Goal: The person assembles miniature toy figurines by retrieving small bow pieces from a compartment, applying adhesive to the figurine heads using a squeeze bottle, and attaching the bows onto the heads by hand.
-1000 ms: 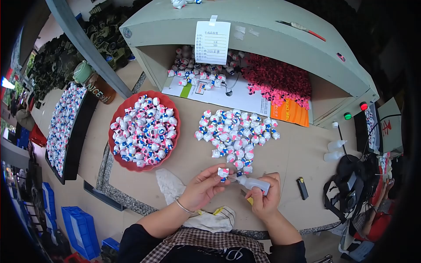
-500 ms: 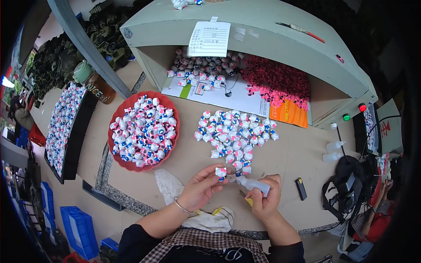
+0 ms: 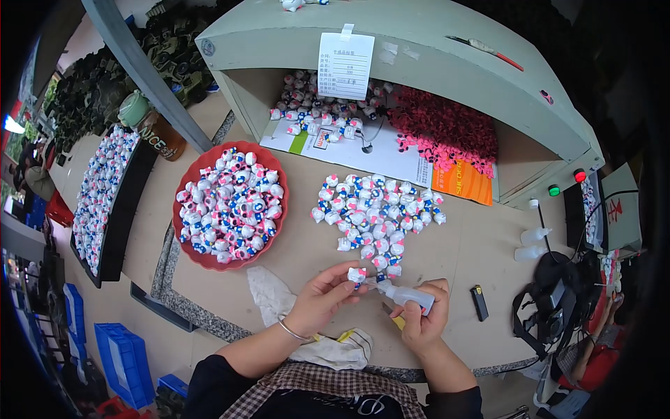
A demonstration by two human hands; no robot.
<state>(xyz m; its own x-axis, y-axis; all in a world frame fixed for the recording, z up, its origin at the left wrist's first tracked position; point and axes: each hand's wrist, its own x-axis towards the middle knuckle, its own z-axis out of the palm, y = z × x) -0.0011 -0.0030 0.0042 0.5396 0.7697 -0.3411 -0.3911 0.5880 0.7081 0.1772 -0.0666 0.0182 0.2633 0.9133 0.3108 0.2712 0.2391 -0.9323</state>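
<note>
Between the thumb and fingers of my left hand (image 3: 324, 299) is a small white figurine (image 3: 356, 275) with pink and blue parts. My right hand (image 3: 427, 318) grips a translucent squeeze bottle (image 3: 410, 298), its thin nozzle pointing left at the lower part of the figurine. Whether the tip touches it is too small to tell. Just beyond my hands, a pile of similar figurines (image 3: 377, 216) lies on the table (image 3: 481, 244). To the left, a red scalloped bowl (image 3: 183, 241) is full of more of them.
A shelf unit (image 3: 419, 42) at the back holds more figurines and pink parts (image 3: 447, 133). Cloths (image 3: 342, 353) lie near the front edge. At right are a black lighter-like object (image 3: 479, 303), two small bottles (image 3: 534, 236) and a black bag (image 3: 548, 307). A black tray (image 3: 125, 202) stands left.
The camera view has shifted slightly. Both hands keep nearly the same pose, and the figurine in my left hand is turned a little.
</note>
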